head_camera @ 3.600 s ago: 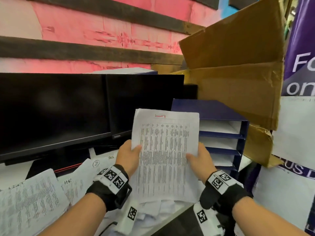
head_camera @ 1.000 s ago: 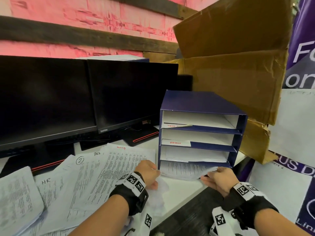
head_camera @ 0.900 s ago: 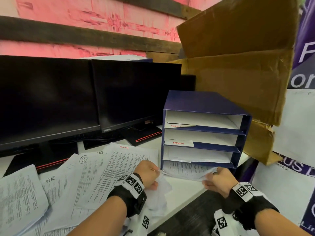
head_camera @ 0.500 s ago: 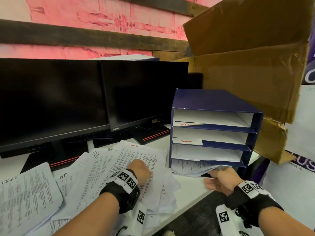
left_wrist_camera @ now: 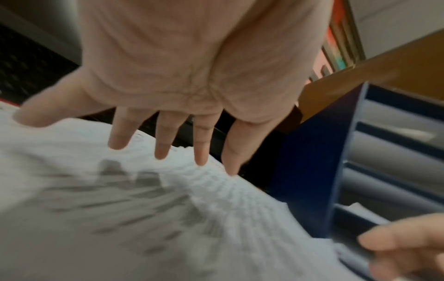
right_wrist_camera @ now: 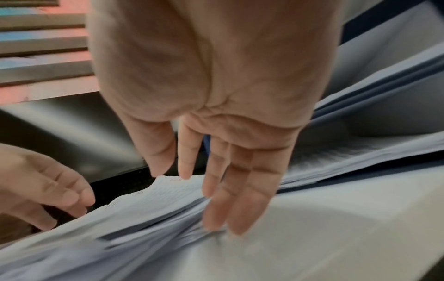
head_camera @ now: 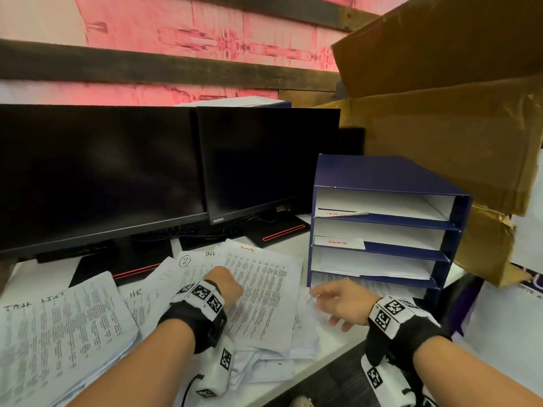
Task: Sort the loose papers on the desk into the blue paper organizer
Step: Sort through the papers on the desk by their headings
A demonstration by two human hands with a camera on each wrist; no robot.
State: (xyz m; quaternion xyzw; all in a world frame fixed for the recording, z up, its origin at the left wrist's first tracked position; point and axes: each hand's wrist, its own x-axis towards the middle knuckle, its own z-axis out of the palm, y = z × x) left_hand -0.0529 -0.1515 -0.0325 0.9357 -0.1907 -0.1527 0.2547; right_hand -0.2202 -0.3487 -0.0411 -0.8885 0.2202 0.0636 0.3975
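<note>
Head view: a white table [head_camera: 332,345] is seen, strewn with loose papers [head_camera: 97,324] before two dark monitors [head_camera: 117,171].
Organizer: the blue paper organizer [head_camera: 379,174] is stood at the table's right edge, with four shelves open toward the person; sheets are lodged in the lower two shelves, and a label reading ADMIN is fixed to the second shelf.
Top sheet: a printed sheet [head_camera: 264,295] with a red heading is laid on the pile just left of the organizer.
Left hand [head_camera: 226,286]: its grip is seen spread wide in the left wrist view, fingers [left_wrist_camera: 163,140] straight above the sheet, nothing held.
Right hand [head_camera: 340,304]: its grip is loosened, fingers [right_wrist_camera: 242,199] extended onto the paper edges near the bottom shelf, nothing clasped.
Backdrop: a cardboard box [head_camera: 440,113] is leaned behind the organizer.
</note>
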